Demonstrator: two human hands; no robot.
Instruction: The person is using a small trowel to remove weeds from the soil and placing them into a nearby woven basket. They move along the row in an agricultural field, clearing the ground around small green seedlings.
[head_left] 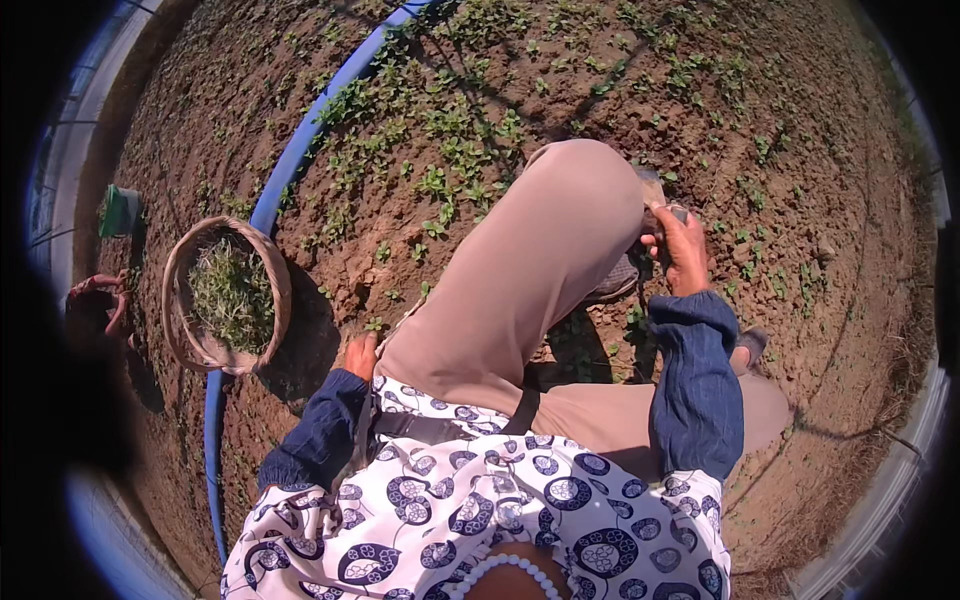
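Just beyond my bent knee, my right hand (682,248) is closed around a small hand tool (650,187) with a flat greyish blade and a dark handle end. The knee covers part of this tool, so its exact kind is unclear. Low green seedlings (755,195) grow in the brown soil around it. By my left hip, my left hand (360,355) is low beside the thigh. Its fingers are mostly hidden, and I cannot make out anything in them. Left of that hand, a round woven basket (277,290) holds pulled green plants (232,293).
A blue hose (300,140) curves along the ground, passing beside the basket. At the far left are a green and white container (118,212) and a reddish-brown rounded object (100,300). Seedlings cover much of the soil ahead. A pale border (920,430) curves along the right rim.
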